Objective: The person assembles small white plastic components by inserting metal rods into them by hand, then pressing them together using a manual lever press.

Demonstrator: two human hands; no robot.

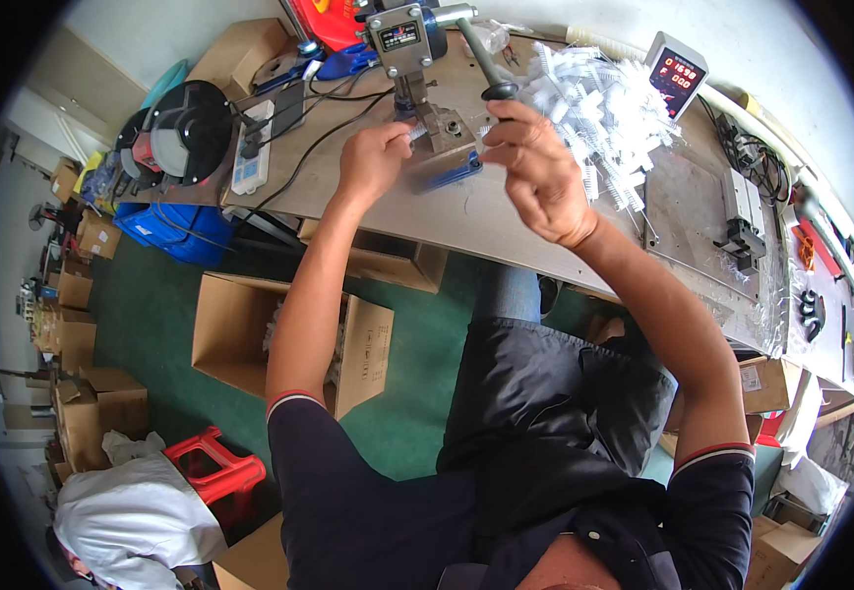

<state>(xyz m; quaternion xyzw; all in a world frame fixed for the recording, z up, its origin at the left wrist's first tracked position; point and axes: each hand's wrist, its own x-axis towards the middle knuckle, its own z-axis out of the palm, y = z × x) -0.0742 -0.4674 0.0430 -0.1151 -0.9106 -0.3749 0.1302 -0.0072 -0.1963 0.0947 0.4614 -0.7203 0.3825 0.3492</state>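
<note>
A bench press [409, 49] with a metal base [447, 133] stands at the far side of the workbench [324, 182]. My left hand [373, 162] is closed beside the base, its thumb and fingers pinching a small white ribbed plastic piece [416, 131] at the press. The press lever [481, 54] slants down to a black knob [500, 90]. Just below the knob is my right hand [542, 182], its fingers loosely bent and apart; no grip on the knob shows. A blue tool or bracket [455, 173] lies at the near side of the base.
A heap of white ribbed plastic pieces [599, 113] covers the bench right of the press, before a counter with red digits [676, 74]. A power strip [251, 147], cables and a cut-off saw [186, 133] stand left. Cardboard boxes [240, 329] and a red stool [215, 467] are on the floor.
</note>
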